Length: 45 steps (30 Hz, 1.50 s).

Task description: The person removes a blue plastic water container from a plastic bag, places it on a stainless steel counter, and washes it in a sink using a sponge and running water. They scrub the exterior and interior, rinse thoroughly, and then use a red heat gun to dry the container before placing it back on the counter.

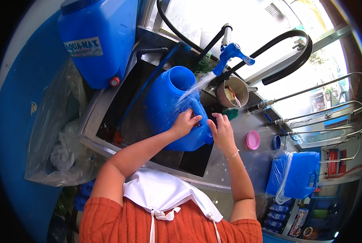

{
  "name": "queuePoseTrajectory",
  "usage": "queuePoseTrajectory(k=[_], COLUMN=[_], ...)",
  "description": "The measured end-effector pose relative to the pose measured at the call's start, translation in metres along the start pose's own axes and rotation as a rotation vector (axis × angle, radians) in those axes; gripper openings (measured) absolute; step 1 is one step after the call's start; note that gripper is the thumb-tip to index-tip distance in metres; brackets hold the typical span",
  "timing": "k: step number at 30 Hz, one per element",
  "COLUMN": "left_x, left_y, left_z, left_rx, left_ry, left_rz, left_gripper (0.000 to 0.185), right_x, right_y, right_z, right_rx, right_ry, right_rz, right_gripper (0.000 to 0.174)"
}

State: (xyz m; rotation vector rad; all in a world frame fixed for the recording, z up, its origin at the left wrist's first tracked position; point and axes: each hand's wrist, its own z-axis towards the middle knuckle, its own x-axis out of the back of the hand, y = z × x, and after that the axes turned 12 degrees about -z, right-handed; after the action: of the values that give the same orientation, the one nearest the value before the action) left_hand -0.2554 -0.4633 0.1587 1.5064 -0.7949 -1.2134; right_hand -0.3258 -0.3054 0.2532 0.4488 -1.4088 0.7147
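Note:
A blue plastic water jug (165,100) with a wide open mouth stands tilted in the metal sink (108,148). Water runs from the blue-handled faucet (226,57) and splashes on the jug beside its mouth and handle. My left hand (185,123) grips the jug's handle, thumb around it. Just right of the jug, near its small blue spigot cap (208,138), my right hand (221,130) is raised with fingers apart and holds nothing. A green scouring pad (231,114) lies behind my right fingertips, beside a pot (233,91) that holds a red-and-white brush or tool.
A large blue container (99,36) with a red cap stands at the sink's left. On the counter at right are a pink lid (252,140), a blue cap (276,142) and another blue jug (296,174) partly in plastic. A clear plastic bag (62,145) hangs at left. Metal filling pipes project from the right.

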Motion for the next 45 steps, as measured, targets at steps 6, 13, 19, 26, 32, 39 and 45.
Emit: queuePoseTrajectory(k=[6, 13, 19, 26, 32, 39, 45], left_x=[-0.011, 0.098, 0.18, 0.198, 0.153, 0.104, 0.067], left_y=[0.006, 0.027, 0.06, 0.066, 0.098, 0.091, 0.075], left_z=[-0.048, -0.064, -0.093, -0.143, -0.146, -0.086, -0.004], left_rx=[-0.38, -0.644, -0.45, -0.5, -0.566, -0.509, -0.261], left_ry=[-0.14, 0.632, 0.664, 0.806, 0.604, 0.113, 0.312], left_rz=[0.666, 0.459, 0.111, -0.11, 0.186, 0.511, 0.775], left_gripper=[0.024, 0.038, 0.024, 0.032, 0.047, 0.056, 0.051], right_x=[-0.029, -0.028, -0.02, -0.009, 0.021, 0.062, 0.066], right_y=[-0.021, -0.076, -0.155, -0.202, -0.146, 0.016, 0.139], right_z=[0.055, 0.041, 0.067, 0.061, 0.051, -0.038, -0.149], right_rx=[-0.486, 0.18, 0.582, 0.685, 0.666, 0.313, 0.006], right_ry=[-0.419, -0.284, -0.402, -0.468, -0.351, 0.159, 0.609], right_rz=[0.74, 0.17, -0.131, -0.185, -0.115, 0.127, 0.03], right_gripper=[0.039, 0.044, 0.034, 0.037, 0.04, 0.033, 0.037])
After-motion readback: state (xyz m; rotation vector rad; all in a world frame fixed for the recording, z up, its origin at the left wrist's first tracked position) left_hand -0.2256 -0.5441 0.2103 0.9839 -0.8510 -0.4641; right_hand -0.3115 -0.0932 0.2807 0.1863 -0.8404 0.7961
